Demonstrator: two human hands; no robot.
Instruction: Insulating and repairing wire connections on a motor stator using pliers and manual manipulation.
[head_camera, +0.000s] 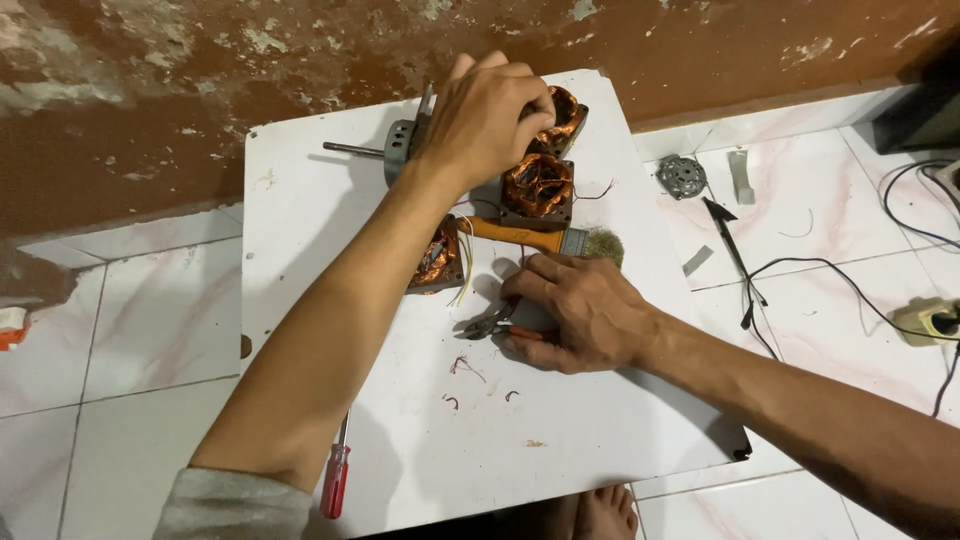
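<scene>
Copper-wound stator (562, 118) sits under your left hand (487, 118), fingers curled gripping it; your right hand (578, 312) closes around pliers (489, 324), jaws protruding past fingertips.

On the white square board (400, 440), the near half lies open but for a few wire clippings (465, 368) and a red-handled screwdriver (336, 470) at its left edge. The far half is crowded: three copper-wound motor stators (538, 186), an orange-handled wire brush (545, 239) and a grey motor housing with steel shaft (385, 152). Right of the board, black cables (840, 275) cross the tiles, apparently loose.
</scene>
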